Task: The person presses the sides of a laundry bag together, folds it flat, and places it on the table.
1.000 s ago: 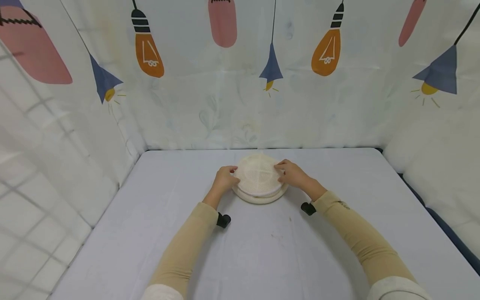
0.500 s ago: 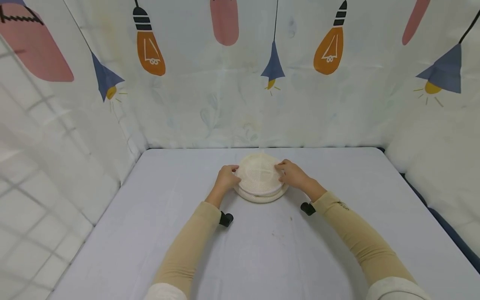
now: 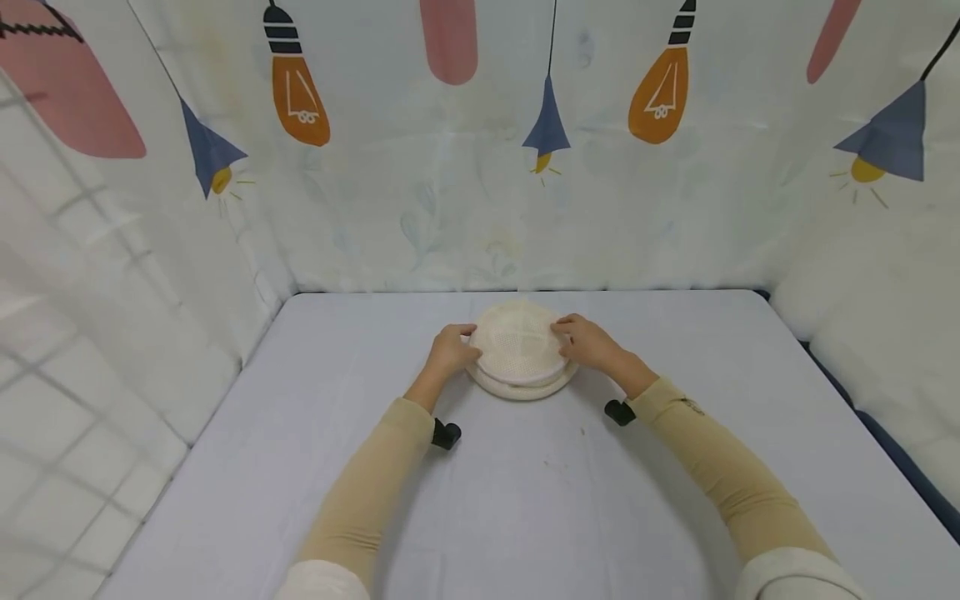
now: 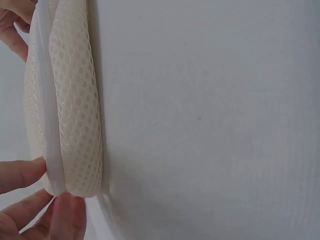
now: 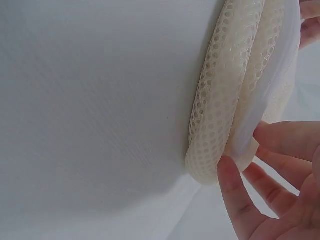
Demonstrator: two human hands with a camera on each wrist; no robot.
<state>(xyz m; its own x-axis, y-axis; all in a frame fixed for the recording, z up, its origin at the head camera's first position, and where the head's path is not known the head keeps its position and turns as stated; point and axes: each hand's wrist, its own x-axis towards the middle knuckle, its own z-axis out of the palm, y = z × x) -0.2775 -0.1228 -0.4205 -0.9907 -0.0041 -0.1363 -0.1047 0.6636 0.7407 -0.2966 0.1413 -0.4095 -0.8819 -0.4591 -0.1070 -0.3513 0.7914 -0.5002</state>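
Observation:
A round, cream mesh laundry bag [image 3: 521, 342] with a domed top and a thick padded lower rim lies on the white-covered table. White binding [image 4: 49, 100] runs round its edge above the rim in the left wrist view. My left hand [image 3: 453, 350] pinches the bag's left edge between thumb and fingers. On the opposite side, my right hand [image 3: 588, 343] grips the right edge, its fingertips at the binding and the padded rim [image 5: 215, 110] in the right wrist view. The bag's far side is hidden in the head view.
The table [image 3: 517, 500] has a white cloth with a few small stains in front of the bag. A white curtain [image 3: 465, 217] printed with lamps and bulbs stands behind it, and more sheeting hangs at both sides. Black wrist cameras [image 3: 447, 434] hang below the sleeves.
Both hands keep their hold on the bag's edges and barely move. The whole head view has shifted slightly upward in the picture.

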